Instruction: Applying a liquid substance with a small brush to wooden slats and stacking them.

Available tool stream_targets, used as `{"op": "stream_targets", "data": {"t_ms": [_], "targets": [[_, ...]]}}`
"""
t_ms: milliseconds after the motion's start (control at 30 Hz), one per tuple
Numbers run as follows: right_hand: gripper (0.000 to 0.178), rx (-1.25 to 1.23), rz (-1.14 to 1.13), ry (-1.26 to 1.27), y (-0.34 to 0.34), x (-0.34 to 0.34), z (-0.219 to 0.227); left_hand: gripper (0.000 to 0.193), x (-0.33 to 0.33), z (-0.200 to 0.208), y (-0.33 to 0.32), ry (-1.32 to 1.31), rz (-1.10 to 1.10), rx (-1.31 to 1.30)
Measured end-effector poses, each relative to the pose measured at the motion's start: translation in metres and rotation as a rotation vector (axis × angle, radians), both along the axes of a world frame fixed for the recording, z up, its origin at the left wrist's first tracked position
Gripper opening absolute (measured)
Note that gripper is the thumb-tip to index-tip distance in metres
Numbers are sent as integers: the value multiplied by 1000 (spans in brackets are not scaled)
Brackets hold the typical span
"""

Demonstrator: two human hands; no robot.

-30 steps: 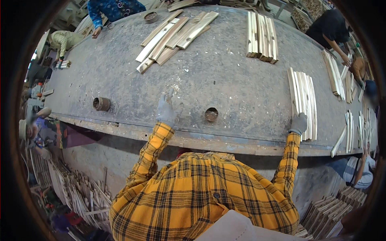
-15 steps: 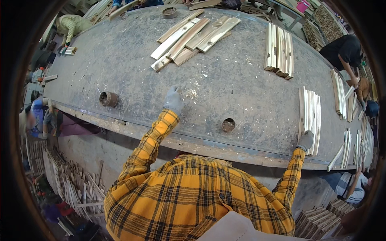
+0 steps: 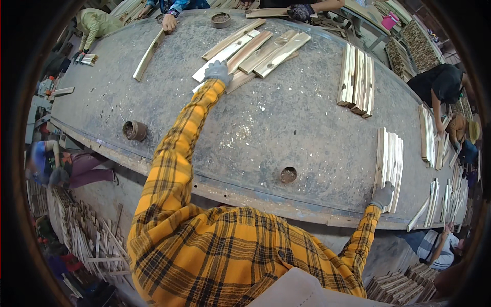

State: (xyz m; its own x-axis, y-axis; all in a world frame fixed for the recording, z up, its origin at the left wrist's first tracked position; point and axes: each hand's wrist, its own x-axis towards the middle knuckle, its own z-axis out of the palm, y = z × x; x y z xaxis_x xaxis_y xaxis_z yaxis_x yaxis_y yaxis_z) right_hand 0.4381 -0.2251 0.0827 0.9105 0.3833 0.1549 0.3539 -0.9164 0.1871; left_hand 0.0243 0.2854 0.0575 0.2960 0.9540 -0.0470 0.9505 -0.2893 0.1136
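My left hand (image 3: pixel 218 73), in a grey glove, reaches far across the table. It lies over the near ends of a loose, overlapping group of wooden planks (image 3: pixel 281 55), fingers apart, touching the pale plank (image 3: pixel 225 55) and its neighbour. The plank surface under the palm is hidden. On the right, my gloved right hand (image 3: pixel 382 194) is closed around the near end of the outer left plank (image 3: pixel 379 158) in a row of narrow planks (image 3: pixel 394 163). Its fingertips are partly hidden.
Brown tins (image 3: pixel 135 130) (image 3: pixel 288 175) (image 3: pixel 221 20) stand on the grey worktable (image 3: pixel 266 148). Another plank stack (image 3: pixel 355 79) lies at the far right. Opposite, a co-worker's hand (image 3: pixel 169 23) holds a plank (image 3: pixel 148 57); a dark-gloved hand (image 3: pixel 300 12) touches another. Wood shavings (image 3: pixel 238 135) litter the tabletop.
My left hand has moved forward from the tabletop onto the plank group. My right hand stays at its plank row. Across the table, a co-worker's plank has come further onto the tabletop.
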Motion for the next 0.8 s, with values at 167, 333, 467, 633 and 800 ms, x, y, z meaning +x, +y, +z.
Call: {"op": "stream_targets", "data": {"t_ms": [167,333,467,633,800], "targets": [[40,11,14,-47,4,2,3,49,16,-9,38,126,-76,-163],[45,126,97,-162,2,-20,17,67,-46,-17,21,-635,-71,-677],[40,496,217,-157,21,-51,21,80,-81,-21,-74,-1625,-31,-1375],[26,901,437,340,87,-145,37,76,-73,-2,-173,-1816,-26,-1428],[9,927,820,639,93,-235,60,61,-49,12,-232,-1871,178,-1404]]}}
